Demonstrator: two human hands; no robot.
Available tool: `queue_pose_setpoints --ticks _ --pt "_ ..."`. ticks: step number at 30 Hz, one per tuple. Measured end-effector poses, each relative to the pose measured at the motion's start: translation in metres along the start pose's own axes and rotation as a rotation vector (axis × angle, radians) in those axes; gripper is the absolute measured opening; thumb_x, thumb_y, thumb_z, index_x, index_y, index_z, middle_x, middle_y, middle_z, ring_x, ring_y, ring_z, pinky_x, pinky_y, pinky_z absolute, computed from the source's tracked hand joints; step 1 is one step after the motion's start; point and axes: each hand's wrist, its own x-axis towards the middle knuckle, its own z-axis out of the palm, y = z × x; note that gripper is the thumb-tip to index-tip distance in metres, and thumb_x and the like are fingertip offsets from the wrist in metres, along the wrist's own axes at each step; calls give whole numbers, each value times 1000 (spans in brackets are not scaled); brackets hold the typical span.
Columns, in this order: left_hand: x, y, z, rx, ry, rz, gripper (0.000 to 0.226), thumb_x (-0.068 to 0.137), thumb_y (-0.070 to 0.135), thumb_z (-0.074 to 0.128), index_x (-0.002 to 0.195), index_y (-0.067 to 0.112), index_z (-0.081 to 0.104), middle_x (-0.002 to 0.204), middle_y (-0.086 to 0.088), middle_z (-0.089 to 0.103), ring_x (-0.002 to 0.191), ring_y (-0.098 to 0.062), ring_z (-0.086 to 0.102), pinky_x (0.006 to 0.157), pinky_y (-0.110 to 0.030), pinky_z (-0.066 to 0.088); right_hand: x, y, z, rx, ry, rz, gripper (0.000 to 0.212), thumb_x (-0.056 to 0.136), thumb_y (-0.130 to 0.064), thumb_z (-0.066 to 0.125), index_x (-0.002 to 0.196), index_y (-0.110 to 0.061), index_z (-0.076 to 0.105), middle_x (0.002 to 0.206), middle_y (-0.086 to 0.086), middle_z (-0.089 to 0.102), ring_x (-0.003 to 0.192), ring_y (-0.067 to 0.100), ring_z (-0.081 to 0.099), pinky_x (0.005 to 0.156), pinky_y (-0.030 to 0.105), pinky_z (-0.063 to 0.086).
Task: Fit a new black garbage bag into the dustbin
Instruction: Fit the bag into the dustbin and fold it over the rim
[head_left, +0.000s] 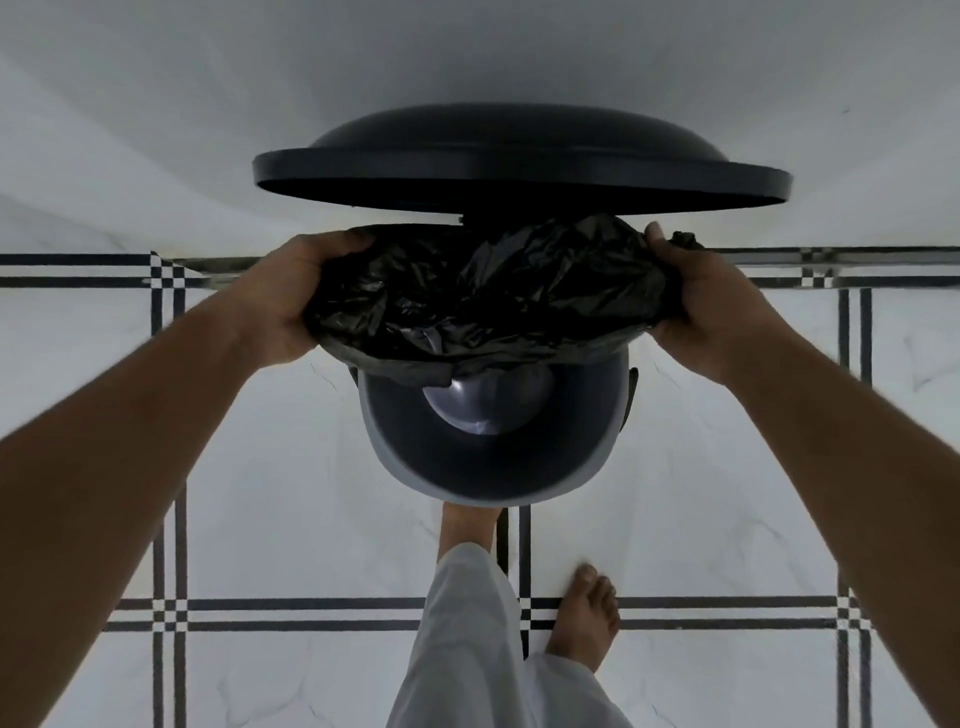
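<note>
A crumpled black garbage bag (483, 296) is stretched between my two hands above the far half of the dustbin's mouth. My left hand (288, 299) grips its left edge and my right hand (711, 306) grips its right edge. The round dustbin (395, 457) stands on the floor directly below me, with a grey rim and a dark inside where a shiny bottom shows. Its dark lid (519, 161) stands raised behind the bag. The bag hides the far part of the rim.
A white wall rises right behind the bin. The floor is white tile (291, 467) with black double lines. My left foot (465, 527) touches the base of the bin; my right foot (587, 613) stands a little further back.
</note>
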Motion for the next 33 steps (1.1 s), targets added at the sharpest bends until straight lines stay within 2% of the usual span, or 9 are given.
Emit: queue_pose_setpoints --ticks 4,8,12,15,19,22,24,29,33 --pt "21 3 -1 71 64 -26 28 104 32 64 121 18 81 117 -6 85 97 -21 84 83 -35 65 27 12 -1 -340 308 -173 25 102 -34 81 83 -21 71 90 -2 78 90 16 76 93 39 64" --pt "27 -17 -4 140 78 -153 40 98 46 69 125 19 79 119 -3 85 93 -20 82 81 -37 66 27 36 -7 -514 359 -134 28 90 -44 91 81 -22 75 89 -5 76 87 15 71 85 30 57" --pt "10 -35 -7 126 58 -294 33 93 60 64 91 29 74 84 6 77 78 -16 70 78 -35 54 9 47 -17 -496 376 28 43 84 -53 94 101 -16 82 101 4 81 92 21 77 87 31 63" --pt "-6 -46 -19 120 69 -389 43 82 68 66 69 27 59 67 6 60 72 -17 52 75 -38 38 -11 52 -30 -480 355 129 44 87 -54 91 100 -15 79 109 8 83 102 28 81 100 42 66" --pt "-27 -55 -37 68 -7 -510 55 72 71 74 87 18 68 88 -1 68 87 -24 62 79 -40 42 -36 64 -51 -416 221 255 55 88 -60 86 123 -18 83 119 2 86 115 26 81 107 50 63" --pt "-41 -71 -47 15 -30 -533 50 82 56 72 111 15 76 119 -9 81 114 -34 77 109 -46 50 -52 72 -58 -310 129 302 39 97 -56 76 126 -30 83 126 -6 84 122 20 77 112 47 58" --pt "-52 -90 -50 -161 -19 -489 43 90 39 70 124 14 74 138 -14 77 130 -39 73 120 -56 47 -62 77 -57 -158 158 319 26 105 -49 70 116 -29 84 119 -5 85 115 19 79 107 46 59" --pt "-76 -141 -37 -572 21 -354 34 105 19 56 134 10 69 142 -16 74 121 -33 74 108 -56 57 -71 103 -49 -31 225 351 30 109 -50 64 115 -27 82 117 -3 84 90 14 81 87 36 61" --pt "-75 -174 -18 -633 14 -368 46 85 -3 49 126 1 66 136 -18 72 120 -33 67 104 -42 60 -67 114 -38 -44 252 344 37 109 -47 64 128 -21 82 127 0 84 112 20 81 101 44 63"
